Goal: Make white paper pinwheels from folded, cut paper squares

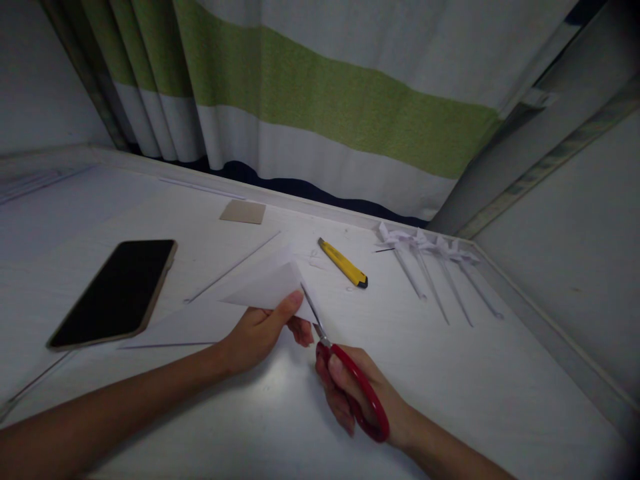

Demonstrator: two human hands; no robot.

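My left hand (pixel 273 323) pinches a folded piece of white paper (pixel 267 285) between thumb and fingers, holding it a little above the table. A pair of red-handled scissors (pixel 367 393) is in my right hand (pixel 357 380), with fingers through the loops. The scissor blades lie along the paper's right edge, close to my left thumb, with paper between them. Under and behind my left hand a larger white sheet (pixel 175 325) lies on the table. A thin white paper stick (pixel 233 267) rests just beyond it.
A yellow utility knife (pixel 343 263) lies beyond the scissors. Several paper pinwheels on sticks (pixel 433 257) line the right back edge. At left is a dark phone (pixel 117 293). A small beige card (pixel 243 212) sits near the back ledge, below a green-and-white curtain (pixel 320 93).
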